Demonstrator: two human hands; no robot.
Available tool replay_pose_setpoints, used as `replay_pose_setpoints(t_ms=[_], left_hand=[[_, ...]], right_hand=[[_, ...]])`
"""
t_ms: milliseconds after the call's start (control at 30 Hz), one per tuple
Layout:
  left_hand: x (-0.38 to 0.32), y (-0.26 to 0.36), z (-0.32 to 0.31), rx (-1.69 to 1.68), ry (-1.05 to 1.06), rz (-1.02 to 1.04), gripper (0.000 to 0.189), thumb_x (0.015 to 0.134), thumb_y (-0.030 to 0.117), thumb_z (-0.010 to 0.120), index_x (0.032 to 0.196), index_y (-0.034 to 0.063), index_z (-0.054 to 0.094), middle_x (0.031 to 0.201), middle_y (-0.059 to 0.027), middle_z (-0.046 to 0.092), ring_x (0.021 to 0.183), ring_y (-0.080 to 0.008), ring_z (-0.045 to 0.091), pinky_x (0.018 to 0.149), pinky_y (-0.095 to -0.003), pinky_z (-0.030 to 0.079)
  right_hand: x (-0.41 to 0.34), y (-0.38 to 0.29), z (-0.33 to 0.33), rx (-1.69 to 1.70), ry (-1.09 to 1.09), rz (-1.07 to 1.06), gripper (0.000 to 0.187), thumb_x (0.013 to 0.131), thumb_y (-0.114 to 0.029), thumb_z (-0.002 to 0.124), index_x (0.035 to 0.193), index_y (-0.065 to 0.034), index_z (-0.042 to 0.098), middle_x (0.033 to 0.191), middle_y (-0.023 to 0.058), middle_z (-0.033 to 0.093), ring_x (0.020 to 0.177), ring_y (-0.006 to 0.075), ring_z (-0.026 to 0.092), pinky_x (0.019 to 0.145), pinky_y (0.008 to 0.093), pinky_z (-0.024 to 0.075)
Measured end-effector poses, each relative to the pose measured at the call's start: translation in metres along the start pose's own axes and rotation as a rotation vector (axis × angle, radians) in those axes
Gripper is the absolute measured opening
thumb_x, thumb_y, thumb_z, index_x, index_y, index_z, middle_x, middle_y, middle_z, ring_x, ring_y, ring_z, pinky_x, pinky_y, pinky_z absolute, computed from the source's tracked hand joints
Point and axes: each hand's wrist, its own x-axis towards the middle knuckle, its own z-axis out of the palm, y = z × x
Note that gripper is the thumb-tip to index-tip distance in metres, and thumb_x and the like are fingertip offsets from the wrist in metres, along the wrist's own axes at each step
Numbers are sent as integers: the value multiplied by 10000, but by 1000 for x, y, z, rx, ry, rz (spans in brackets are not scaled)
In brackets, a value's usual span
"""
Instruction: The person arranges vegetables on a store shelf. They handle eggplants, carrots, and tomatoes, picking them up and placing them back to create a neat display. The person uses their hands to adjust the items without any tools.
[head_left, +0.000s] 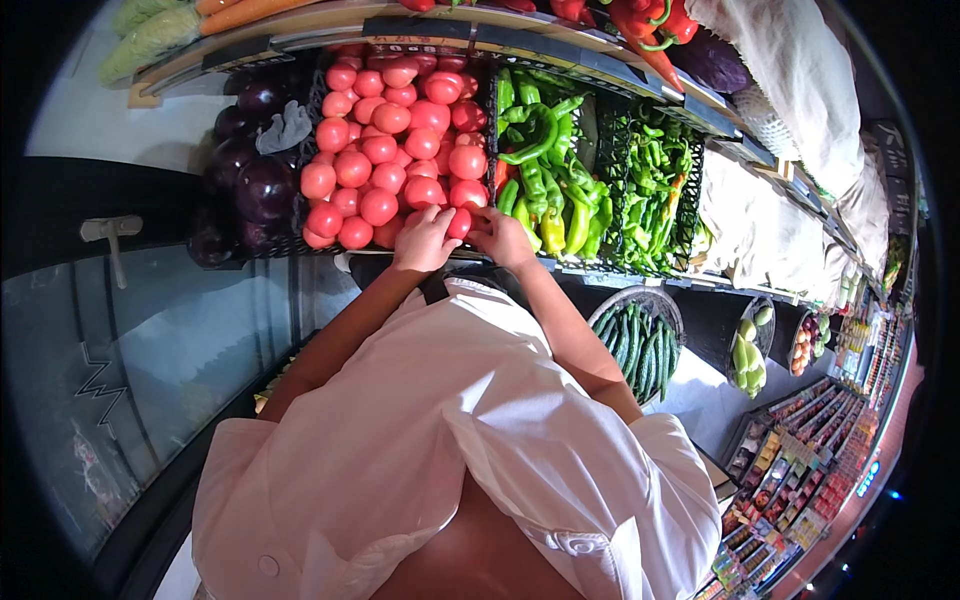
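A black plastic crate full of tomatoes (381, 144) lies before me. At its near edge, a single red tomato (459, 223) sits between my two hands. My left hand (424, 241) has its thumb and fingers against the left side of this tomato. From the right, the bent fingers of my right hand (504, 237) meet the same tomato, partly hiding it. Whether the tomato is lifted off the others cannot be told. Long green peppers (555, 172) fill the crate just right of my right hand.
Dark purple eggplants (264, 189) lie left of the tomatoes, with a crumpled grey cloth (285, 127) on top. A wooden-edged shelf (315, 36) runs above the crates. Cucumbers (636, 349) fill a basket below right. A glass door with a handle (112, 229) stands at left.
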Motion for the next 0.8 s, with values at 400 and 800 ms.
replay_pose_setpoints(t_ms=[400,800], left_hand=[[0,-1,-11,-2,9,81,637,766,296,741,1328,119,499,1261,-161,525,1106,-363,555,864,-455,509],[-46,-71,-63,-52,476,-116,386,794,259,714,1139,103,640,1148,-125,610,1065,-363,577,917,-472,462]], right_hand=[[104,-54,-15,-796,81,-30,521,786,-235,674,1259,-81,519,1122,214,646,929,373,667,796,442,551],[80,-103,-20,-571,155,-83,813,647,-359,829,1290,-57,435,1236,282,543,981,408,635,807,459,548]])
